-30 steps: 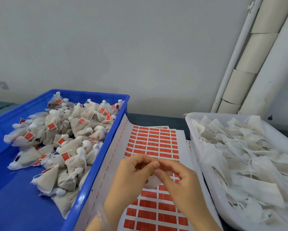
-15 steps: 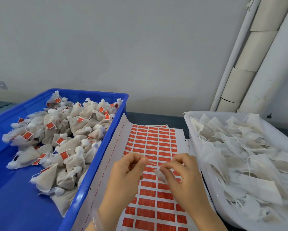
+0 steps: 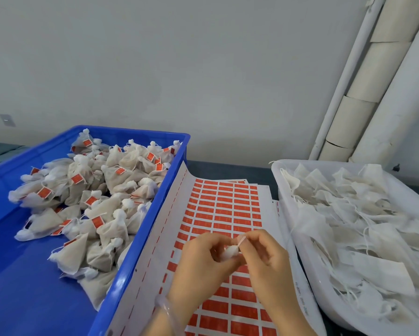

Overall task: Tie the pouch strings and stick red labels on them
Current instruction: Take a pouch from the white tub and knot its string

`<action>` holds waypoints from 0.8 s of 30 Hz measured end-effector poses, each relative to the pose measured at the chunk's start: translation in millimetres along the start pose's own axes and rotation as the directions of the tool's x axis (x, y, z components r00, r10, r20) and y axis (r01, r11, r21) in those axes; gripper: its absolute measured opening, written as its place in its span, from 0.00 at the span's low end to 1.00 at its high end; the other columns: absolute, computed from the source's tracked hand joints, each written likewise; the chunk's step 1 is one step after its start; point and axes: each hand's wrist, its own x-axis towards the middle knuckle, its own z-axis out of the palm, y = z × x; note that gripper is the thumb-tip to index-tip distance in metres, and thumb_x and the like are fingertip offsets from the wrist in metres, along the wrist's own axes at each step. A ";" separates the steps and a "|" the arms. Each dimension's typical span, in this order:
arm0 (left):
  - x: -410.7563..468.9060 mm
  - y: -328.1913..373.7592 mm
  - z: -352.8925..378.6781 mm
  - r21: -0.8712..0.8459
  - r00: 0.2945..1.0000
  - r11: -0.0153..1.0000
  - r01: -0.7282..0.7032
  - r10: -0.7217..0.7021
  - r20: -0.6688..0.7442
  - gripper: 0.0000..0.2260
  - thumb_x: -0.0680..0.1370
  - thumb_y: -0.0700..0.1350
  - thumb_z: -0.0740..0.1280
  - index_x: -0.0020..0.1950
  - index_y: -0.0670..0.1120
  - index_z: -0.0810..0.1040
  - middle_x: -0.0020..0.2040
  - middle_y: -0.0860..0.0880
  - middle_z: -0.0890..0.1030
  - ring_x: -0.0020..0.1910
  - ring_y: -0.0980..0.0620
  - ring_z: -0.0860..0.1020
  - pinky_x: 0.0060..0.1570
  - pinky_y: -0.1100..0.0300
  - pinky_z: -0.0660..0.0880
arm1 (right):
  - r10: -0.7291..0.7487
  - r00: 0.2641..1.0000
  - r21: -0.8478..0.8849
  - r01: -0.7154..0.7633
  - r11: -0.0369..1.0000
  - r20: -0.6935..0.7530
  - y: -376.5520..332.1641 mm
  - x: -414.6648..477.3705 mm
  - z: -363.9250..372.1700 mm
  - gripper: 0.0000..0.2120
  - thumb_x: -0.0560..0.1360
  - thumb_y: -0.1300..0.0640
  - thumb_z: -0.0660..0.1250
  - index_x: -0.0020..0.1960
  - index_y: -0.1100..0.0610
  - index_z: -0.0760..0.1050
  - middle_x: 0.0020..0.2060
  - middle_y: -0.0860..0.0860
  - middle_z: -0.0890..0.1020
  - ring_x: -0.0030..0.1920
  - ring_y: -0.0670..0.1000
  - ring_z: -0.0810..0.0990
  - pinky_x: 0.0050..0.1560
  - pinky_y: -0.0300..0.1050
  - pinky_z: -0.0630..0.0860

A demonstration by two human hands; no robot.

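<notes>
Left of the label sheet (image 3: pixel 223 207) sits a crate (image 3: pixel 22 287) of tied pouches (image 3: pixel 94 190); right of it, a tray (image 3: pixel 284 209) of untied pouches (image 3: pixel 361 226). Above its near end, the left hand (image 3: pixel 198 260) and right hand (image 3: pixel 266 258) hold one pouch (image 3: pixel 230 252).

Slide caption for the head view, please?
Left hand and right hand tie a pouch over a red label sheet, between blue bin and white tray.

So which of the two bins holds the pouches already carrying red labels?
The blue bin on the left: its tied pouches carry red labels, while the white bin holds flat pouches with none.
</notes>
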 end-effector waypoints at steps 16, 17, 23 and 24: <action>2.4 5.4 -12.9 -0.004 0.996 0.997 0.082 -0.082 -0.042 0.07 0.71 0.47 0.72 0.37 0.60 0.79 0.39 0.58 0.75 0.37 0.56 0.73 0.31 0.72 0.68 | 0.480 0.873 0.535 -0.449 0.715 0.092 3.2 -9.7 2.8 0.16 0.74 0.62 0.65 0.28 0.57 0.79 0.36 0.56 0.81 0.42 0.55 0.78 0.40 0.46 0.73; 2.1 6.2 -13.0 -0.061 0.994 0.993 0.099 -0.102 -0.041 0.07 0.72 0.47 0.72 0.37 0.59 0.81 0.37 0.57 0.77 0.36 0.57 0.74 0.31 0.72 0.68 | 0.471 0.880 0.463 -0.442 0.768 0.061 3.3 -12.4 4.1 0.17 0.75 0.61 0.65 0.28 0.55 0.80 0.33 0.53 0.82 0.42 0.54 0.78 0.41 0.46 0.73; -3.3 12.6 -22.6 -0.555 0.965 0.796 0.242 -0.137 0.225 0.10 0.75 0.38 0.67 0.40 0.50 0.85 0.39 0.45 0.84 0.37 0.49 0.83 0.36 0.62 0.78 | 0.319 0.948 0.190 -0.315 0.930 0.011 -3.3 -20.5 -2.1 0.11 0.73 0.55 0.68 0.32 0.53 0.80 0.38 0.49 0.83 0.47 0.52 0.80 0.51 0.47 0.77; -3.8 11.9 -22.8 -0.611 0.963 0.751 0.251 -0.126 0.240 0.12 0.75 0.35 0.65 0.41 0.48 0.85 0.40 0.43 0.84 0.37 0.47 0.83 0.36 0.60 0.79 | 0.284 0.959 0.146 -0.281 0.948 0.001 -6.0 -18.6 -2.8 0.10 0.73 0.56 0.68 0.33 0.53 0.80 0.38 0.47 0.83 0.46 0.49 0.79 0.46 0.38 0.75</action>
